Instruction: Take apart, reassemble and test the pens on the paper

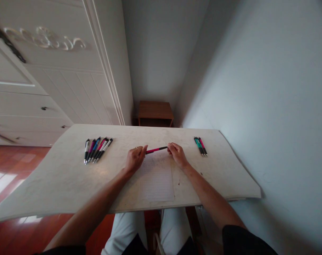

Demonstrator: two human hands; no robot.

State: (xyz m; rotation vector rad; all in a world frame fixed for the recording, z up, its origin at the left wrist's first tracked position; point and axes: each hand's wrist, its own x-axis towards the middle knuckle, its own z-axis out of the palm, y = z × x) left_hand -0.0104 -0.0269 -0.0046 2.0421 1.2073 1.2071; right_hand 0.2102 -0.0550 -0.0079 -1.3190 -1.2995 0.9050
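Observation:
A pink and black pen (pixel 157 150) is held level between my two hands, above the top part of a lined sheet of paper (pixel 157 182). My left hand (pixel 135 158) is closed around one end of it. The fingers of my right hand (pixel 177 154) pinch the other end. On the left of the table lies a group of several pens (pixel 97 149) in white, purple, blue and pink, with black grips. Over on the right, a few green and pink pens (pixel 200 146) lie side by side.
The white table (pixel 70 184) has its far edge near a small brown wooden stand (pixel 155 109). A white cabinet (pixel 57 81) rises at the left, and a pale wall (pixel 269 106) runs along the right. My legs are under the near edge.

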